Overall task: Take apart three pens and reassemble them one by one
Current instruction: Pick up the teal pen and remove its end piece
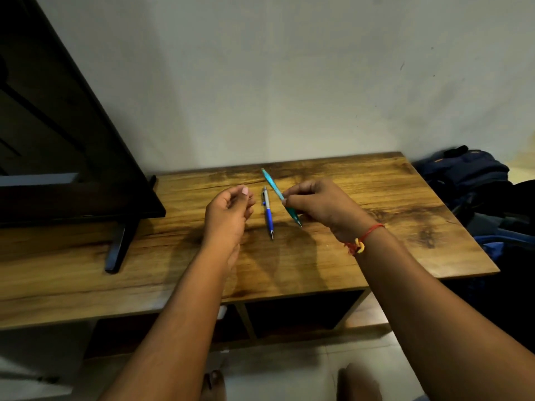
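Note:
My right hand (321, 205) pinches a teal pen (273, 185) near its middle, holding it tilted above the wooden table (390, 198), tip pointing down toward me. A blue and silver pen (268, 212) lies flat on the table between my hands, tip toward me. My left hand (228, 215) hovers just left of that pen, fingers loosely curled with nothing visible in them. I can see only these two pens.
A dark television (58, 140) on a black stand foot (117, 247) occupies the table's left part. Dark blue bags (474, 180) are piled on the floor beyond the table's right edge. The wall stands directly behind the table. Open shelves sit under the tabletop.

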